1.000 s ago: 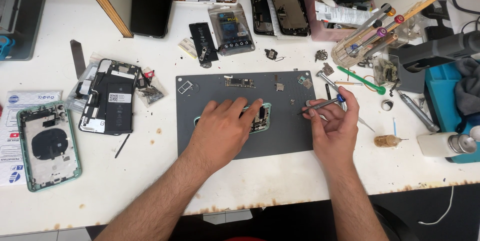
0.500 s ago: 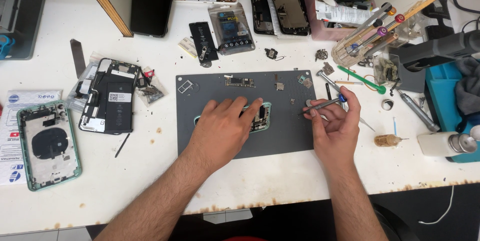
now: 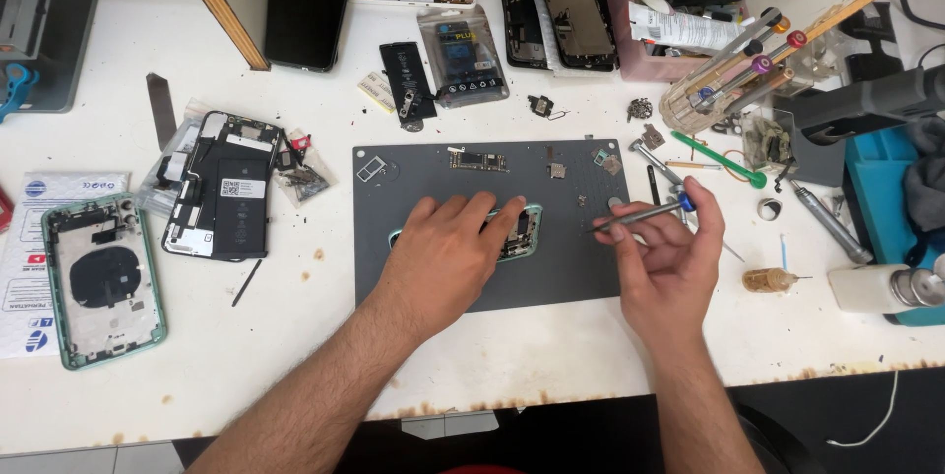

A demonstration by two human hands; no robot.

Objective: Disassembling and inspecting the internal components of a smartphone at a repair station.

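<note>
Head camera, looking down: left hand (image 3: 448, 257) lies flat, palm down, on a small green-rimmed phone part (image 3: 520, 234) near the middle of the grey work mat (image 3: 413, 164), fingers spread over most of it so only its right end shows. That hand's grip is no pinch but a pressing hold, pinning the part to the mat. Right hand (image 3: 669, 262) hovers just beside, at the mat's right edge, its grip narrow, thumb and fingers closed round a slim screwdriver (image 3: 640, 216) with a grey shaft and blue collar.

Key relation: the part lies to the left of the right hand, and the screwdriver's long axis runs nearly level, tip pointing left toward the part's exposed end, with a short gap of bare mat between tip and part. Left hand is on the part; right hand is near but apart from it.

Counts on the desk (image 3: 295, 356): one mat, one screwdriver in hand, and a clear holder (image 3: 733, 75) at upper right with several more drivers, about four coloured caps showing. One green phone back housing (image 3: 103, 282) lies at far left, one opened black phone body (image 3: 219, 189) beside it, one dark phone (image 3: 307, 3) face down at the top. A green-handled tool (image 3: 719, 161) lies right of the mat. Several tiny loose parts dot the mat's upper edge, too small to count surely
</note>
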